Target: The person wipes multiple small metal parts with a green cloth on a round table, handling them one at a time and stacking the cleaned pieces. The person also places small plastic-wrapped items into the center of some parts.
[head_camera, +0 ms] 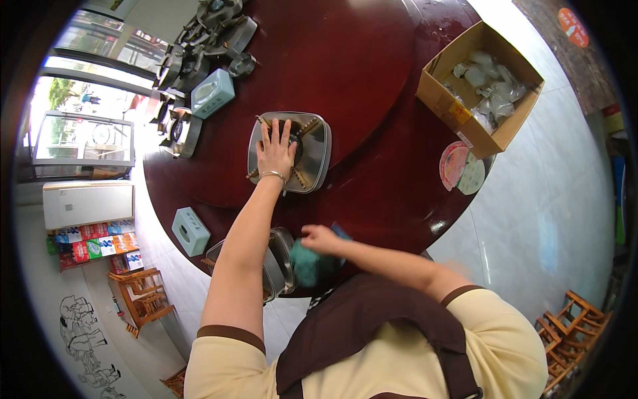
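A square metal stove (316,164) with rounded corners and brass-coloured pot supports sits on the dark red round table (349,65). My left hand (275,152) lies flat on top of it, fingers spread, covering part of the burner. Lower and to the right, near the table's front edge, my right hand (321,239) grips a green cloth (309,264), which looks blurred. Beside the cloth, more metal stoves (279,259) stand at the near edge, partly hidden by my left forearm.
Several metal stove parts (199,60) are heaped at the back left, by a pale blue tissue box (213,93). A second tissue box (191,231) stands at the left edge. At right, a cardboard box (441,102) holds clear plastic bags, near a round printed fan (461,168).
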Motion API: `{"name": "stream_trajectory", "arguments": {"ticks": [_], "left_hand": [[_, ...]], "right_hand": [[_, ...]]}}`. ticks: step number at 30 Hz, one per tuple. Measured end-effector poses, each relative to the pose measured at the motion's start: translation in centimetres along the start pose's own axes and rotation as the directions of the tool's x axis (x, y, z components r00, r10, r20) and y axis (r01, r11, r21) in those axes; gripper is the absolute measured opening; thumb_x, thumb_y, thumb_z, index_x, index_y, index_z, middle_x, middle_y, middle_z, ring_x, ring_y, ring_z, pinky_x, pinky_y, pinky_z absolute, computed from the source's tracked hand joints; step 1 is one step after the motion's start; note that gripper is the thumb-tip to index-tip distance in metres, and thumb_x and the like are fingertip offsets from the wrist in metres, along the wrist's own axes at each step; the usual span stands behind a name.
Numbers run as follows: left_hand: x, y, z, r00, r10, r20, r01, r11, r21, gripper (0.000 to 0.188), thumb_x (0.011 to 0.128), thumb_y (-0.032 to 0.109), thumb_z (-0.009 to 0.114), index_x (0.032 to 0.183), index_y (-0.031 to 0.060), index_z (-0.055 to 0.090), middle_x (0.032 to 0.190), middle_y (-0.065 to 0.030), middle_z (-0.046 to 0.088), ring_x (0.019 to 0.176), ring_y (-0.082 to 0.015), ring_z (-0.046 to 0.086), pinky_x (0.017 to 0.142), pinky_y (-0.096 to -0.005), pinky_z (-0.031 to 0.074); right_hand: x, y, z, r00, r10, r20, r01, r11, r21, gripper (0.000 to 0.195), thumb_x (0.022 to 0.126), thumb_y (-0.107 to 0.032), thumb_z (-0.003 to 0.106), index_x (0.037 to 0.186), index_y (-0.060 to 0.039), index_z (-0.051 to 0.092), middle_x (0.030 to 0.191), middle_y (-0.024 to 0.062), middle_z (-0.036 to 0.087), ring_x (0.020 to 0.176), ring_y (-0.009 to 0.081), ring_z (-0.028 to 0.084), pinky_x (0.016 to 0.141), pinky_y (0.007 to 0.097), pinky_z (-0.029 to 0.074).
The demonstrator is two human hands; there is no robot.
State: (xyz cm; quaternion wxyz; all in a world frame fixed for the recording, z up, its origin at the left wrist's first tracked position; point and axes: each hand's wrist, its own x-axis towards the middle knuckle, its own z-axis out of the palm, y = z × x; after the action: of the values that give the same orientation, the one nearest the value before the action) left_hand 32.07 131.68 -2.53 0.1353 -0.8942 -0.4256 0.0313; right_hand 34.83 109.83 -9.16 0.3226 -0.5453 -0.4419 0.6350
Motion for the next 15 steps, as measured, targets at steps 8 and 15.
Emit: {"name": "stream_trajectory", "arguments": {"ticks": [8, 15], "left_hand": [[-1.6, 0.2, -6.1, 0.925, -0.163, -0.343, 0.065, 0.958, -0.281, 0.058, 0.089, 0.034, 0.049, 0.140, 0.0146, 0.032, 0.144, -0.0091, 0.033, 0.134, -0.0313, 0.026, 0.106, -0.0477, 0.022], [-7.9, 8.3, -2.7, 0.412, -0.105, 0.905, 0.132, -0.976, -0.173, 0.099, 0.070, 0.063, 0.066, 0.143, 0.0120, 0.022, 0.147, -0.0112, 0.025, 0.137, -0.0314, 0.018, 0.108, -0.0578, 0.005]], "right_hand": [[-6.5, 0.5, -13.2, 0.966, 0.199, -0.163, 0.006, 0.615, 0.789, 0.033, 0.091, -0.023, 0.054, 0.116, -0.0021, 0.054, 0.106, 0.0097, 0.061, 0.093, 0.0181, 0.060, 0.083, 0.0327, 0.050], [-8.6, -0.6, -21.1, 0.933, 0.264, -0.245, 0.044, 0.592, 0.805, 0.046, 0.090, -0.032, 0.056, 0.124, -0.0008, 0.048, 0.117, 0.0107, 0.057, 0.105, 0.0203, 0.056, 0.091, 0.0334, 0.044]]}}
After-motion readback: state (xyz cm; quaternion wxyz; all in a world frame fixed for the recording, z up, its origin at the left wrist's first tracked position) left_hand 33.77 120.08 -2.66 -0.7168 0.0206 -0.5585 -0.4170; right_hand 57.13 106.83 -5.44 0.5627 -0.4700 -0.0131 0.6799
